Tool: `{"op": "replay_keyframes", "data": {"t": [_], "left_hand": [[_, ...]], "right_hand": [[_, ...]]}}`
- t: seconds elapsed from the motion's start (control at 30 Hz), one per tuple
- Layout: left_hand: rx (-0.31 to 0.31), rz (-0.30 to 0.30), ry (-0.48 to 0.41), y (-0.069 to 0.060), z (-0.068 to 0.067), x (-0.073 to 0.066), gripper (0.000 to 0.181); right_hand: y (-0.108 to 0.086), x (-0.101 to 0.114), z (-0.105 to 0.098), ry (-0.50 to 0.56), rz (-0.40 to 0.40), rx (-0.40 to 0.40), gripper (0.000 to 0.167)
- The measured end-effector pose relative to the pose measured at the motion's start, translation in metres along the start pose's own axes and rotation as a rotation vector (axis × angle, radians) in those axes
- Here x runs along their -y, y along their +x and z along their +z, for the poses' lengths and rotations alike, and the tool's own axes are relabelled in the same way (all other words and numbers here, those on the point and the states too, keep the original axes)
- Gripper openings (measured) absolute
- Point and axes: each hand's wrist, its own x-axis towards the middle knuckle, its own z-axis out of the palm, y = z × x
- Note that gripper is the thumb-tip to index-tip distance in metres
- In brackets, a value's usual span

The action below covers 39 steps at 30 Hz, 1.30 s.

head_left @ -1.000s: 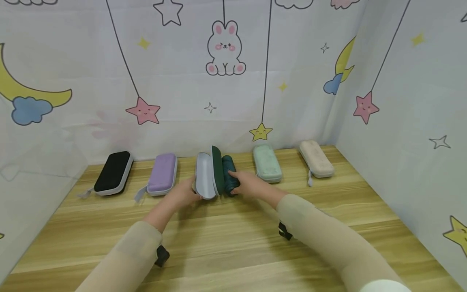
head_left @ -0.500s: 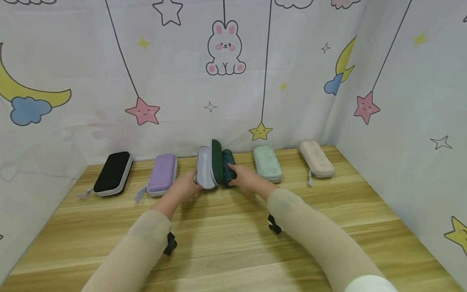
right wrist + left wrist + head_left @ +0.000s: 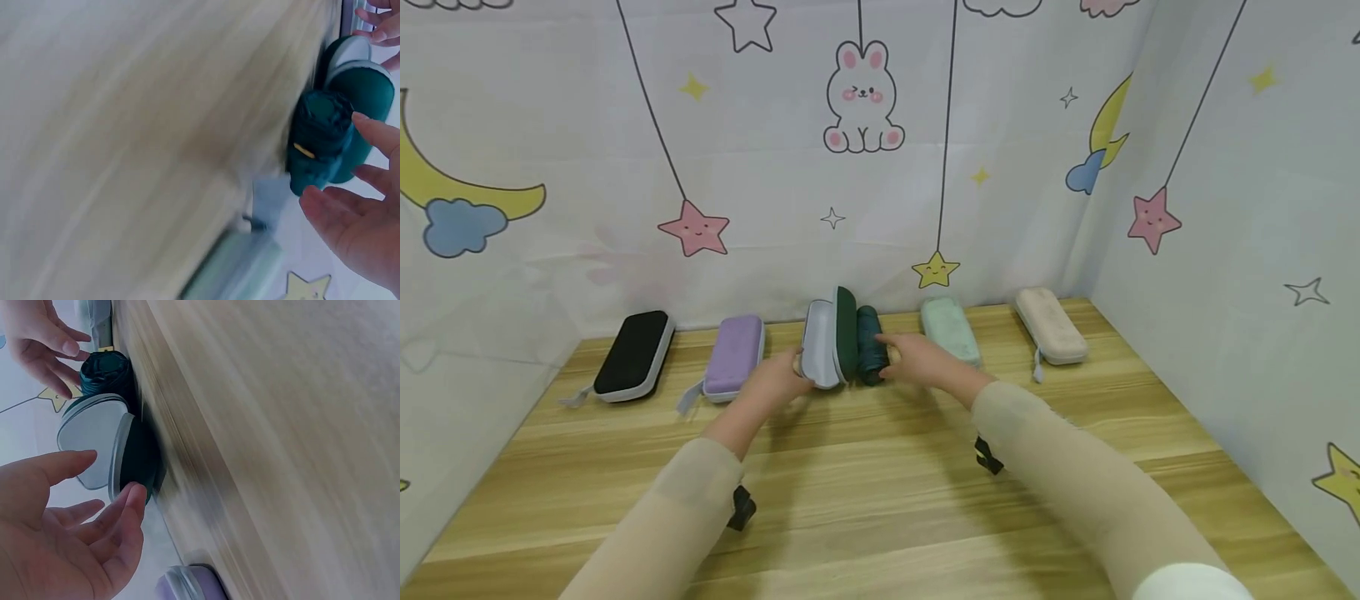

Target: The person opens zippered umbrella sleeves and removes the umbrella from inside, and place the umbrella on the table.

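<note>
Left hand (image 3: 777,379) and right hand (image 3: 916,360), fingers loosely spread, flank one open dark-green, grey-lined hard case (image 3: 824,340) and one rolled dark-teal fabric bundle (image 3: 870,343), long axes running toward the patterned cloth wall (image 3: 760,158), on the wood-grain table (image 3: 880,500). Four closed oblong zip cases (image 3: 735,354) flank them.

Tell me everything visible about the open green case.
The open green case has a smooth pale interior, pale edging and a stiff-looking dark green shell. Its lid stands roughly upright on the right; nothing shows inside. It sits front-to-back toward the rear of the wooden table, between the purple case and the dark green bundle beside its lid. The left grip is close, contact unclear.
</note>
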Motion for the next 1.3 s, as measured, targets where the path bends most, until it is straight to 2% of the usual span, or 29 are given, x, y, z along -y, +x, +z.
{"op": "replay_keyframes", "data": {"t": [0.1, 0.2, 0.33, 0.47, 0.67, 0.77, 0.87, 0.97, 1.13, 1.3], "left_hand": [[0.01, -0.028, -0.004, -0.004, -0.003, -0.002, 0.065], [-0.003, -0.029, 0.006, -0.009, -0.007, -0.006, 0.059], [-0.045, -0.006, 0.033, -0.016, -0.01, -0.013, 0.05], [-0.064, 0.038, 0.064, -0.022, -0.009, -0.028, 0.044], [-0.092, 0.172, 0.159, -0.028, 0.007, -0.056, 0.037], [-0.106, 0.24, 0.248, -0.032, 0.016, -0.069, 0.033], [-0.098, 0.299, 0.296, -0.034, 0.024, -0.081, 0.033], [-0.078, 0.338, 0.323, -0.034, 0.03, -0.09, 0.033], [-0.043, 0.365, 0.388, -0.031, 0.041, -0.096, 0.032], [-0.009, 0.346, 0.421, -0.032, 0.048, -0.094, 0.033]], "right_hand": [[-0.01, -0.004, -0.011, -0.063, -0.017, 0.018, 0.069], [-0.019, -0.01, -0.022, -0.157, -0.057, 0.039, 0.069], [-0.028, -0.023, -0.037, -0.299, -0.139, 0.069, 0.07], [-0.035, -0.037, -0.049, -0.452, -0.193, 0.131, 0.076], [-0.042, -0.054, -0.057, -0.698, -0.233, 0.192, 0.08], [-0.042, -0.064, -0.055, -0.779, -0.266, 0.171, 0.07], [-0.04, -0.071, -0.053, -0.839, -0.293, 0.141, 0.062], [-0.036, -0.076, -0.051, -0.929, -0.328, 0.128, 0.064], [-0.029, -0.079, -0.048, -1.043, -0.365, 0.146, 0.065], [-0.025, -0.076, -0.046, -1.05, -0.357, 0.194, 0.062]]}}
